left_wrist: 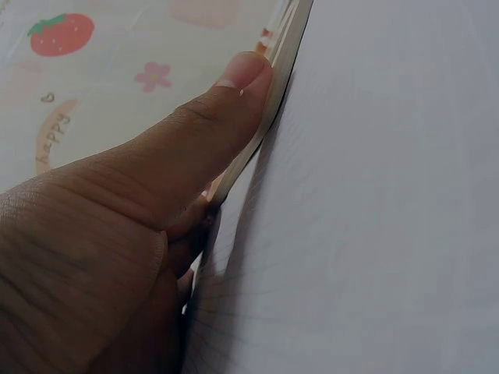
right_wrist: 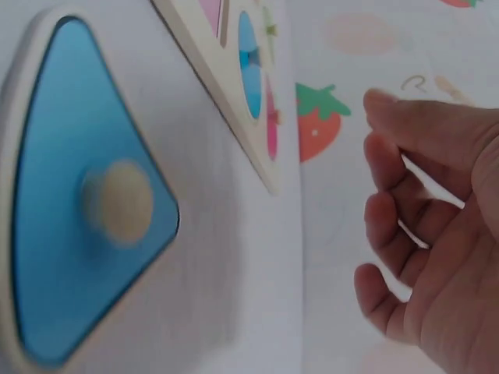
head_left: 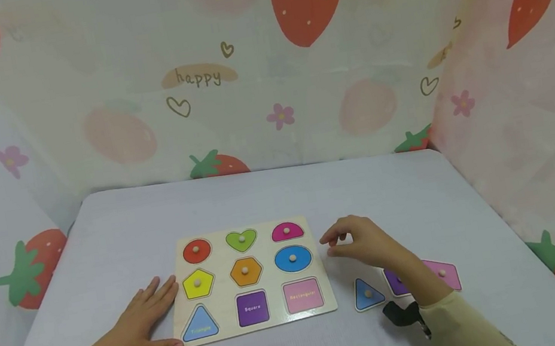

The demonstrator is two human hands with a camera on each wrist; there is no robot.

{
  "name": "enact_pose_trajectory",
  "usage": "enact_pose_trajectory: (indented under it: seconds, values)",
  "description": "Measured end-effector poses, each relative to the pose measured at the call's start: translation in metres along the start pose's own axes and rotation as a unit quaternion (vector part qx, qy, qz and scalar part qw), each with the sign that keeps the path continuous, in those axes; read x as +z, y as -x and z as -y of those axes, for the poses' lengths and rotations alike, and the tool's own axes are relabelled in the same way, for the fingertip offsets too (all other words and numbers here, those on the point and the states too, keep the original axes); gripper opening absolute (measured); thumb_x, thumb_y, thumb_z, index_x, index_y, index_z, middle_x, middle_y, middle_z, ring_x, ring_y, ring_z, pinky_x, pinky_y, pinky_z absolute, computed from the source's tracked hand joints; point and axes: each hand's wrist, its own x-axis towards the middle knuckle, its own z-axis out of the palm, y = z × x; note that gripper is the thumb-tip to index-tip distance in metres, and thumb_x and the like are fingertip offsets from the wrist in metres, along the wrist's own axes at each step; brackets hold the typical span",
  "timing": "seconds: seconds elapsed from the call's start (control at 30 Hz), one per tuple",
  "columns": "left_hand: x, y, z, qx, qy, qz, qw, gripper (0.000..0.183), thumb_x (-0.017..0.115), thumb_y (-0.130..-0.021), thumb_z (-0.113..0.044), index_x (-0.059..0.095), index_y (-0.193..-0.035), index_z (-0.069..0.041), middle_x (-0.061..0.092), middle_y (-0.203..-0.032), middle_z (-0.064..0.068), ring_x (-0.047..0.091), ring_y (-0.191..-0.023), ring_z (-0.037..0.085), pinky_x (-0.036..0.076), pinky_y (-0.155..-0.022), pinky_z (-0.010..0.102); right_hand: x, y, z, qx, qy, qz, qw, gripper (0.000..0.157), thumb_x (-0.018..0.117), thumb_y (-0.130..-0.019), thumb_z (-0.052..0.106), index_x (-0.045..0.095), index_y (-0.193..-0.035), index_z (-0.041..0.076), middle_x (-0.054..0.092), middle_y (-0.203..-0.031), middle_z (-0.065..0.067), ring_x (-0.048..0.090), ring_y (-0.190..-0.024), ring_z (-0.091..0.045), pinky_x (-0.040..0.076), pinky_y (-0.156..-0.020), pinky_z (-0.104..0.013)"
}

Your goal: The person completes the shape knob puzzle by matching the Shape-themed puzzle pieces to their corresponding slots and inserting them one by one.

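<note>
- Key relation: triangle (head_left: 362, 294) lay on the near side of the right grip (head_left: 361, 238), almost straight near with little left-right offset. Grip looked raised, so triangle probably sat below it too; height hard to judge.
- Right grip was the closer one by far. Left grip (head_left: 136, 331) was across the board (head_left: 226, 314), well apart from triangle.
- Right grip state: fingers loosely curled, small gap between thumb and index tips, holding nothing. Tips pointed left, just beside the board's right edge, not at triangle.
- Left grip state: fingers spread and extended along the board's left edge, thumb at the near left corner. Touching, not wrapped round it.
- Triangle location: flat on the bench (head_left: 259, 197), right of the board's near right corner, apart from it. Knob (head_left: 368, 293) faced up.
- Triangle heading: apex pointed far and a bit left, base toward near. Long axis ran roughly near-far, only mildly elongated by my read.
- Triangle slot (head_left: 201, 320), board's near left corner: apex also far, so headings differed by a slight turn.
- Square (head_left: 396, 282) lay right of triangle, partly hidden by the right forearm; rectangle (head_left: 443, 272) further right. Rectangle's long axis ran left-right, far end of it partly covered.
</note>
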Motion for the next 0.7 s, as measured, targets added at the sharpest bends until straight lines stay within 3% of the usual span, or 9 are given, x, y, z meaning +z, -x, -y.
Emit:
enact_pose_trajectory:
  seconds: [0.27, 0.7]
  values:
    - [-0.001, 0.001, -0.001, -0.003, 0.005, 0.0, 1.0, 0.117, 0.076, -0.072, -0.073, 0.031, -0.162, -0.013, 0.025, -0.17, 0.008, 0.007, -0.157, 0.042, -0.018, -0.12, 0.018, -0.015, 0.023, -0.012, -0.039, -0.002, 0.03, 0.999, 0.024, 0.081, -0.089, 0.023, 0.078, -0.113, 0.017, 0.072, -0.103, 0.002, 0.061, -0.102, -0.025, 0.052, -0.091, -0.047]
    - [-0.002, 0.0, -0.003, -0.003, 0.006, 0.0, 1.0, 0.117, 0.077, -0.072, -0.072, 0.031, -0.162, -0.013, 0.025, -0.17, 0.008, 0.007, -0.157, 0.042, -0.018, -0.118, 0.016, -0.024, 0.057, -0.038, -0.059, 0.008, 0.044, 0.997, 0.021, 0.082, -0.088, 0.022, 0.079, -0.109, 0.024, 0.069, -0.095, 0.015, 0.061, -0.098, -0.018, 0.053, -0.087, -0.036]
